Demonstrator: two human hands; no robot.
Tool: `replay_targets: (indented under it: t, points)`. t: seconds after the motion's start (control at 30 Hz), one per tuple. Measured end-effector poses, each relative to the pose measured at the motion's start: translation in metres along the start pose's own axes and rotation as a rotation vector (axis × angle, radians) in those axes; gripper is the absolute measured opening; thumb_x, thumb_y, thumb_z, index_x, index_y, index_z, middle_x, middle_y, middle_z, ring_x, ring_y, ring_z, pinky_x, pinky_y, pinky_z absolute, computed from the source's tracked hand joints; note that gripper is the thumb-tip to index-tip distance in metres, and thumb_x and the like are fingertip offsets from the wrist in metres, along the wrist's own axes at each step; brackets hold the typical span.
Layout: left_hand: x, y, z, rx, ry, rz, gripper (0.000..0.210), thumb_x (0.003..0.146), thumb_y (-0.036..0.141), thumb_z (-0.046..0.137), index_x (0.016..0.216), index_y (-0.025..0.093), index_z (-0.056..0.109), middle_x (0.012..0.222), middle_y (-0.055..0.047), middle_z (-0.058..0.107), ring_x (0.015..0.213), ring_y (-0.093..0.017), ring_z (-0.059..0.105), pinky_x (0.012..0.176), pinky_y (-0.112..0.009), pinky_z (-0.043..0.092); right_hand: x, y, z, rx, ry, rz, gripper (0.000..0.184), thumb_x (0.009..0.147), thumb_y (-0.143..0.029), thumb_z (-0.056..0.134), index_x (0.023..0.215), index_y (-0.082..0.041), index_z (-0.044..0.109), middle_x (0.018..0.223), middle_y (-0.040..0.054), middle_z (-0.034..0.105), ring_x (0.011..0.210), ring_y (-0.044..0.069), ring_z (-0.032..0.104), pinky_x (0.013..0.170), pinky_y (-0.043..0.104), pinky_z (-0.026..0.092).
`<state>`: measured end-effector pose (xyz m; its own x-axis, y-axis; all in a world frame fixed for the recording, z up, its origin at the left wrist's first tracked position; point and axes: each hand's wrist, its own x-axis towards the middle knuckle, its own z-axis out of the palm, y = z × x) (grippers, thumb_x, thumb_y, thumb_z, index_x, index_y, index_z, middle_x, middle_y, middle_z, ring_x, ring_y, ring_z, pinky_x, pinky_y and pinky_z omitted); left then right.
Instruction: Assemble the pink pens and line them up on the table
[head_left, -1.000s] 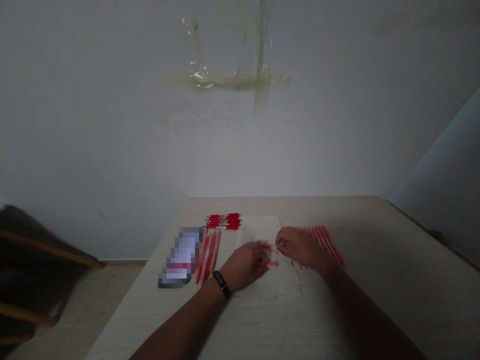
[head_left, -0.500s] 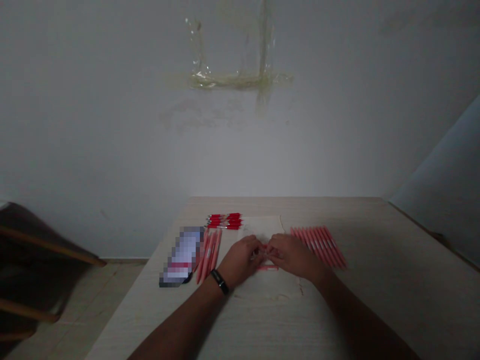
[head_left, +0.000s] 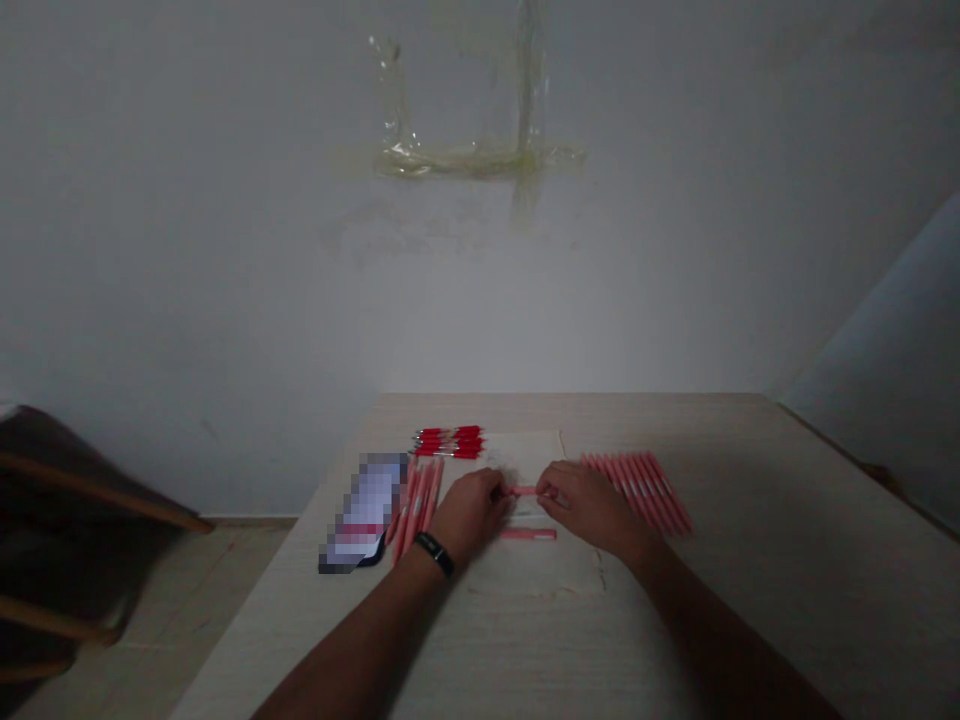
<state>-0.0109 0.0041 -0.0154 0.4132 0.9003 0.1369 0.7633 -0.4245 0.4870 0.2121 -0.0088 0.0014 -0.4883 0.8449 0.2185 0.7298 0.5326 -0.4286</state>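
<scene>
A slim pink pen piece (head_left: 524, 491) spans the gap between my hands, level above a pale sheet (head_left: 536, 570). My left hand (head_left: 472, 508), with a dark band on the wrist, is closed on its left end. My right hand (head_left: 589, 502) pinches its right end between thumb and fingers. Whether the piece is a whole pen or only its barrel cannot be made out. Just below the hands, another pink pen part (head_left: 534, 535) lies crosswise on the sheet, its left end partly hidden by my left hand.
Right of my hands lies a neat row of several pink pens (head_left: 637, 490). To the left are more pink pens (head_left: 420, 505) beside a phone (head_left: 371, 510) with a blurred screen. Several red pen pieces (head_left: 450, 441) sit behind. The table (head_left: 675, 415) meets a wall.
My hands have drawn apart sideways, baring the pink piece between them. More of the pink part lying on the sheet now shows.
</scene>
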Motion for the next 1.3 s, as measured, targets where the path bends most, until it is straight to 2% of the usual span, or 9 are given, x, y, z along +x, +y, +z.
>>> replay_targets:
  t: [0.4,0.57,0.83,1.03,1.17,1.3]
  points:
    - [-0.004,-0.001,0.001,0.095,-0.019,-0.085,0.010,0.084,0.028,0.060,0.081,0.020,0.064,0.084,-0.005,0.068,0.077,-0.019,0.061,0.065,-0.027,0.038,-0.001,-0.001,-0.003,-0.022,-0.021,0.019,0.007,0.090,-0.020,0.058,0.090,-0.019,0.065,0.088,0.0025,0.065,0.085,0.016,0.058,0.077,0.026,0.039]
    - [-0.004,0.001,-0.003,0.062,-0.033,-0.095,0.012,0.085,0.029,0.058,0.084,0.020,0.065,0.088,-0.006,0.070,0.078,-0.018,0.062,0.065,-0.026,0.038,-0.001,0.001,-0.003,-0.019,-0.021,0.018,0.007,0.091,-0.021,0.058,0.090,-0.019,0.065,0.088,0.0026,0.065,0.085,0.016,0.058,0.076,0.026,0.039]
    - [-0.001,-0.009,0.001,0.072,-0.002,-0.068,0.012,0.087,0.025,0.055,0.085,0.020,0.065,0.087,-0.006,0.070,0.079,-0.018,0.062,0.067,-0.027,0.039,0.001,0.007,-0.003,-0.032,0.008,0.031,0.006,0.089,-0.020,0.059,0.088,-0.019,0.065,0.086,0.0025,0.065,0.081,0.016,0.058,0.074,0.026,0.038]
    - [0.005,-0.022,-0.017,0.082,0.067,-0.108,0.014,0.089,0.028,0.056,0.085,0.020,0.066,0.085,-0.005,0.070,0.078,-0.019,0.063,0.069,-0.028,0.040,-0.001,0.027,-0.015,-0.025,0.065,0.079,0.012,0.090,-0.020,0.054,0.085,-0.019,0.065,0.084,0.0027,0.066,0.078,0.015,0.059,0.071,0.025,0.040]
    - [0.011,-0.032,-0.032,0.087,0.167,-0.112,0.016,0.091,0.030,0.055,0.085,0.019,0.066,0.088,-0.004,0.070,0.078,-0.018,0.062,0.068,-0.028,0.041,-0.005,0.045,-0.023,-0.011,0.125,0.103,0.012,0.090,-0.022,0.054,0.084,-0.019,0.064,0.081,0.0016,0.065,0.075,0.015,0.058,0.069,0.025,0.040]
    - [0.013,-0.037,-0.035,0.082,0.178,-0.101,0.016,0.091,0.029,0.054,0.083,0.019,0.065,0.083,-0.002,0.069,0.074,-0.016,0.061,0.066,-0.027,0.040,-0.005,0.054,-0.024,-0.020,0.134,0.124,0.012,0.089,-0.023,0.054,0.082,-0.019,0.063,0.080,0.0007,0.065,0.072,0.014,0.058,0.067,0.025,0.039]
